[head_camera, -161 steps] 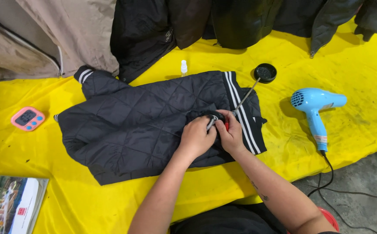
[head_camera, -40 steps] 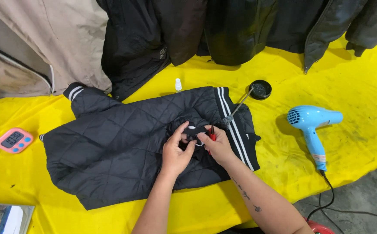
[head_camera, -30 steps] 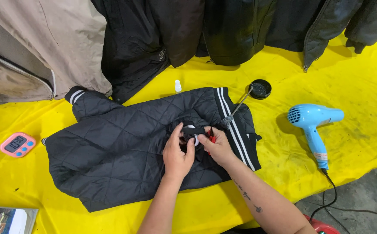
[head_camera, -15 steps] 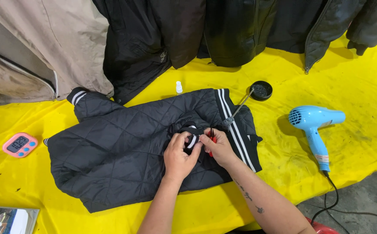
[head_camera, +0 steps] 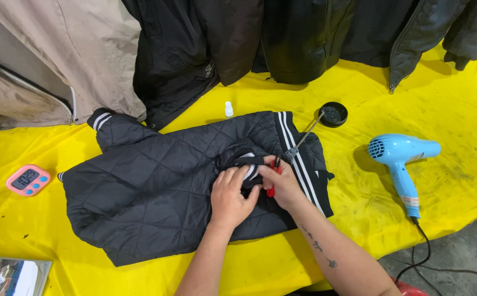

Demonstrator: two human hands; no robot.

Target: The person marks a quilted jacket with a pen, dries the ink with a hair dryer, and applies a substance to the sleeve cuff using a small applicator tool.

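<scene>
A black quilted jacket [head_camera: 156, 186] with white-striped cuffs and hem lies flat on a yellow table cover [head_camera: 359, 203]. My left hand [head_camera: 230, 197] presses on the jacket's folded collar area and pinches the fabric. My right hand [head_camera: 282, 183] is right beside it, closed around a small red-handled tool [head_camera: 272, 189] held against the same spot. The tool's tip is hidden between my fingers. A thin brush [head_camera: 303, 140] lies on the jacket's striped hem, pointing toward a small round black tin [head_camera: 333, 114].
A blue hair dryer [head_camera: 400, 159] lies to the right, its cord running off the table edge. A small white bottle [head_camera: 228, 109] stands behind the jacket. A pink digital timer [head_camera: 28, 180] sits at left. Dark and beige jackets [head_camera: 194, 49] hang along the back. A magazine [head_camera: 8, 277] lies at bottom left.
My hands stay on the same collar spot, with small finger shifts. The view has drifted slightly, so the jacket sits a little lower and further right.
</scene>
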